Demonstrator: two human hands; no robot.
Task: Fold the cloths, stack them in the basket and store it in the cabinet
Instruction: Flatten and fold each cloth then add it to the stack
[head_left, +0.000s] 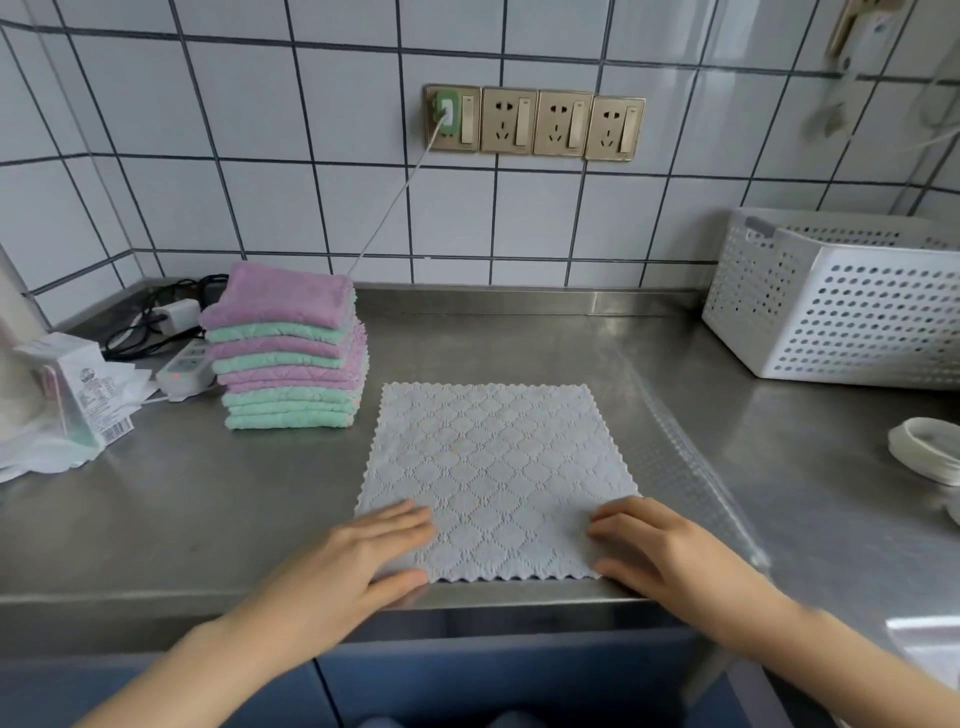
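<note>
A pale blue cloth (493, 478) with a diamond pattern and zigzag edges lies spread flat on the shiny metal counter (208, 499), and both of the person's hands rest on its near corners. The left hand (363, 551) lies on the near left corner with its fingers (400, 514) straight and close together, flat on the cloth, and its thumb reaches along the near edge. The right hand (660, 545) lies on the near right corner the same way, its fingers (618, 519) straight, a little spread and pointing toward the left hand, with the thumb by the near edge. Neither hand pinches or lifts the cloth; they only press on it. Between the two sets of fingertips there is a wide strip of bare cloth. Past the left fingers and off to the left stands a stack of folded cloths (285, 348), pink and green ones in turn, just beside the far left corner of the flat cloth. Far past the right fingers, up to the right by the tiled wall (260, 156), sits a white basket (841, 301) full of little holes, well apart from the cloth.
</note>
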